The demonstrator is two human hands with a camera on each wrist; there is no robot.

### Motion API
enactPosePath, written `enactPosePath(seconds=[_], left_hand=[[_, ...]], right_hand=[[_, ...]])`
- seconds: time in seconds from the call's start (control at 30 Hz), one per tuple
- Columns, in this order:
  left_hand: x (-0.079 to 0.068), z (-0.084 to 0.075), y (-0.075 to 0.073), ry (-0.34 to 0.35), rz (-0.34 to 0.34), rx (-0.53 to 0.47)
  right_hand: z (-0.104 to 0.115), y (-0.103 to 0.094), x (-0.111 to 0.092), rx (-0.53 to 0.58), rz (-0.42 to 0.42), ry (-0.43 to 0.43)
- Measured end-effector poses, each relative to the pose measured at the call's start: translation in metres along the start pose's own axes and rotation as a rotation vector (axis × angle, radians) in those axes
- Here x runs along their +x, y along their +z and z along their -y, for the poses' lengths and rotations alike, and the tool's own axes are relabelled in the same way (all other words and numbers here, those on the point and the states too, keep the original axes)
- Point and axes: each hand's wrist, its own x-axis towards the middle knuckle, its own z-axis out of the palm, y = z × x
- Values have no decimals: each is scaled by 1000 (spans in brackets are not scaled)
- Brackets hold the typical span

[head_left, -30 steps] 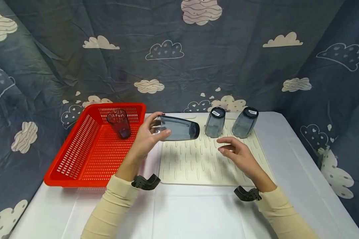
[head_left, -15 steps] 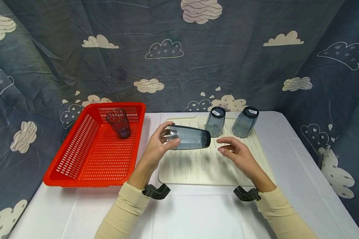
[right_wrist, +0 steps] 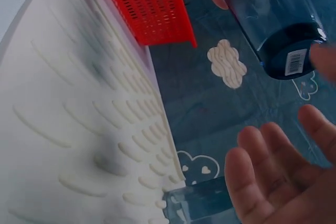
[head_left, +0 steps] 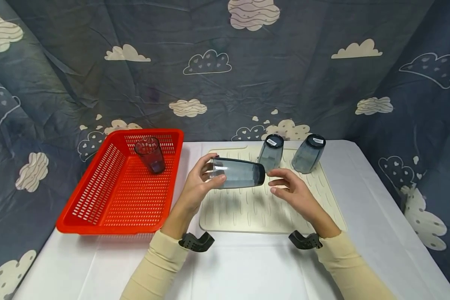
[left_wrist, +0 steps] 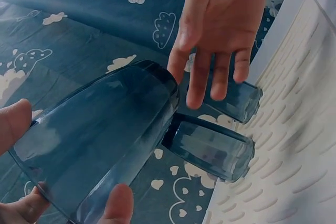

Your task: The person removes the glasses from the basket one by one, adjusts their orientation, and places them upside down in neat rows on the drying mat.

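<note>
My left hand (head_left: 196, 183) grips a blue-grey drinking glass (head_left: 240, 173) near its rim, holding it sideways above the cream ridged mat (head_left: 240, 212). The glass's dark base points right, toward my right hand (head_left: 294, 191). That hand has its fingers loosely extended, with the fingertips right at the base and nothing held. In the right wrist view a barcode label (right_wrist: 295, 62) shows on the base of the held glass. Two more glasses stand upside down at the back of the mat, one glass (head_left: 271, 154) behind my right fingertips and another glass (head_left: 308, 154) to its right.
A red perforated basket (head_left: 114, 228) stands on the left of the white-covered table (head_left: 247, 266). Inside it, one glass (head_left: 150, 156) leans at the back right. A dark cloud-patterned cloth (head_left: 210, 96) hangs behind and along both sides.
My left hand has carried the glass right and slightly nearer, over the mat, then stayed put. Lately my right hand has shifted a little left, up to the glass's base.
</note>
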Motion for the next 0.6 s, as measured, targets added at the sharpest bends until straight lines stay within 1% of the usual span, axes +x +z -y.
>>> enactPosePath(seconds=[0.07,0.17,0.37,0.6], left_hand=[[-1,0,0,9,2,-23],[-2,-1,2,19,7,-51],[-5,0,5,9,20,-107],[-6,4,11,-11,40,-186]], right_hand=[[1,2,2,26,35,-21],[4,6,6,69,70,-27],[10,15,12,151,76,-58],[11,26,19,306,66,-159]])
